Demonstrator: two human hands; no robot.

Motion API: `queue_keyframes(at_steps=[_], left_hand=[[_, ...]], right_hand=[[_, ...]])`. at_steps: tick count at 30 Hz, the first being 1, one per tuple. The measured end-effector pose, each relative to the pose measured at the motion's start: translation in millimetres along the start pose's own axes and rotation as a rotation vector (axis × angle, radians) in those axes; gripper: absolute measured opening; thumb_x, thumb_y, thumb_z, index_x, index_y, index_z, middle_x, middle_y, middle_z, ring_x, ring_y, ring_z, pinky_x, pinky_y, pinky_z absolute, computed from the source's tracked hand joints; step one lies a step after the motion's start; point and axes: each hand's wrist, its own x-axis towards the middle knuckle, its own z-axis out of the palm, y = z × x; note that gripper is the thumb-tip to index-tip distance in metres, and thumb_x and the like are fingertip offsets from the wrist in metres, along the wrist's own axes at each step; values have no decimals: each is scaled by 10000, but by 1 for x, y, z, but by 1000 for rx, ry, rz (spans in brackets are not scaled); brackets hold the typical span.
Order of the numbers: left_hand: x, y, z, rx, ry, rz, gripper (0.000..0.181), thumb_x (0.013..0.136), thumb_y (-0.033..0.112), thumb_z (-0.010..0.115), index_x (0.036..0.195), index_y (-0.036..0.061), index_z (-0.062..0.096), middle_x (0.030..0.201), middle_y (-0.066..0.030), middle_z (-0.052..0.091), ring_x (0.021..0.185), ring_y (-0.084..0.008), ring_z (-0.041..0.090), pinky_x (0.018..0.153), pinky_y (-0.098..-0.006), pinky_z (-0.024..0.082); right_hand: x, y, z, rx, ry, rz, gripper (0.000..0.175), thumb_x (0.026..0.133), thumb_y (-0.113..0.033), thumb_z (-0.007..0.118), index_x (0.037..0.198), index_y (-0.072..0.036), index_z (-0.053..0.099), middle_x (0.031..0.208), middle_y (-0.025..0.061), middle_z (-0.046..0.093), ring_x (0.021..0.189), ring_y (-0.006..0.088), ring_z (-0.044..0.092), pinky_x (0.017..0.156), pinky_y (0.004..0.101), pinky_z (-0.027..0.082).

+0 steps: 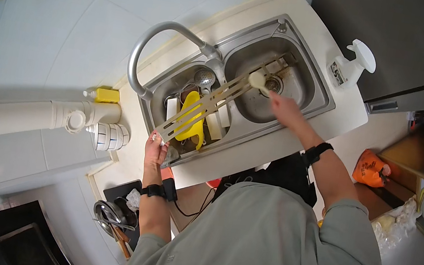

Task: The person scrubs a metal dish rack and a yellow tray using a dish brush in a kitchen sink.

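Note:
A long slotted metal strip (217, 99) lies slantwise over both bowls of a stainless steel double sink (328, 105). My left hand (156, 150) grips its near left end. In my right hand (286, 110) is the handle of a pale brush (257, 80), whose round head touches or hovers just over the strip, close to the drain (273, 84). Beneath the strip, the left bowl holds a yellow plastic item (192, 123), a slotted metal skimmer (204, 77) and several white blocks or containers (214, 126). The strip's far end reaches into the right bowl.
A curved faucet (139, 46) arches over the left bowl. On the counter stand a white spray bottle (349, 67) at the right, a yellow pump bottle (105, 95) and a striped container (108, 137) at the left, by a white pipe (36, 115). Pans (110, 214) lie lower left.

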Motion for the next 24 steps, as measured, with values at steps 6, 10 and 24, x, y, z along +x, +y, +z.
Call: queue_keyframes(at_steps=[6, 10, 24], left_hand=[[1, 2, 6, 0, 0, 21, 251, 878, 184, 602, 1080, 54, 530, 980, -56, 618, 815, -155, 585, 666, -266, 484], [3, 7, 2, 30, 5, 0, 265, 876, 196, 608, 1088, 62, 526, 986, -56, 615, 827, -160, 579, 672, -283, 474], [0, 12, 9, 44, 15, -13, 284, 888, 183, 588, 1126, 48, 512, 1012, -53, 610, 843, -162, 581, 682, -283, 478]], right_hand=[[0, 14, 9, 71, 75, 85, 331, 868, -218, 463, 1178, -152, 559, 835, 215, 612, 781, 398, 581, 685, 475, 458], [-14, -12, 22, 27, 47, 44, 335, 871, -211, 458, 1184, -156, 562, 841, 212, 614, 780, 389, 589, 680, 457, 468], [8, 12, 13, 87, 127, 218, 331, 862, -205, 465, 1162, -112, 568, 852, 205, 614, 797, 379, 587, 689, 462, 463]])
